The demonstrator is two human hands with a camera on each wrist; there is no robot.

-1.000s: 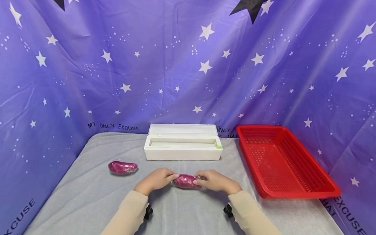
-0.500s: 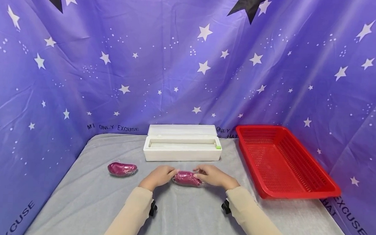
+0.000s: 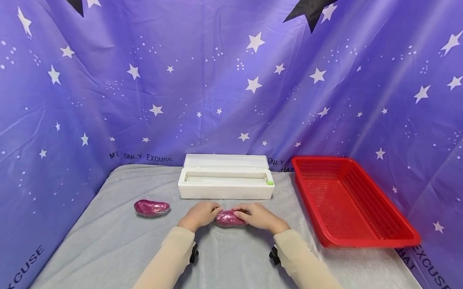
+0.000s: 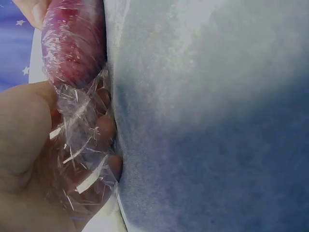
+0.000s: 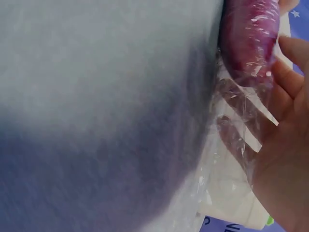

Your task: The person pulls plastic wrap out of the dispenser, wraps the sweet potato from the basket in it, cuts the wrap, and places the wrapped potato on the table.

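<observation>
A purple-red vegetable [image 3: 230, 219], shaped like a sweet potato and wrapped in clear cling film, lies between both hands. At its left end is my left hand [image 3: 201, 214]. The left wrist view shows that thumb at the vegetable's end [image 4: 75, 58], with curled fingers [image 4: 106, 128] behind the crumpled loose film [image 4: 79, 125]. On the right side, my right hand [image 3: 257, 216] has its thumb over the vegetable's end. In the right wrist view its fingers [image 5: 236, 140] are spread and slightly bent, with loose film [image 5: 227, 169] hanging across them.
A second wrapped purple-red vegetable [image 3: 151, 208] rests on the grey cloth [image 3: 106, 251] at left. Behind the hands stands a white cling film dispenser [image 3: 225, 191], lid raised. A red perforated basket [image 3: 322, 209] sits at right. A purple star-patterned curtain [image 3: 203, 83] encloses the back and sides.
The right hand has moved left, farther over the vegetable's right end. My left hand has edged right, closer to the other. The wrapped vegetable stays in nearly the same spot.
</observation>
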